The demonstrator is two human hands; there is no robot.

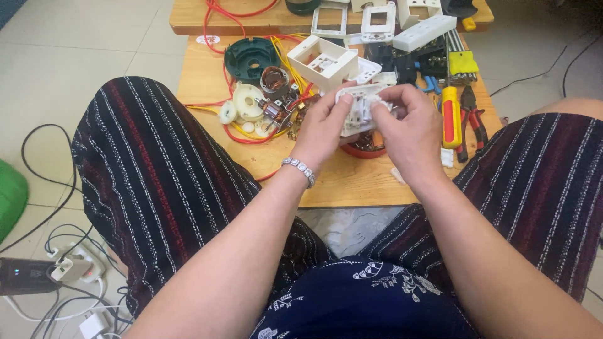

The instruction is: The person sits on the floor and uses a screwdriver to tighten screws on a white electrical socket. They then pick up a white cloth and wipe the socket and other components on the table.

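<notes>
Both hands hold a small white plastic switch module [359, 108] above the low wooden surface [326, 182]: left hand [323, 129] beneath and beside it, right hand [408, 129] pinching its top. A yellow-and-red-handled screwdriver [450, 117] lies just right.

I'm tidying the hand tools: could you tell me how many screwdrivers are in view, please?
1: a red and yellow screwdriver lies on the wooden table, right of the right hand. Others may hide in the clutter.

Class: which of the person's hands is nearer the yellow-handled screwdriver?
Right. The right hand lies just beside the yellow-handled screwdriver; the left hand is farther off, beyond the white socket part.
</notes>
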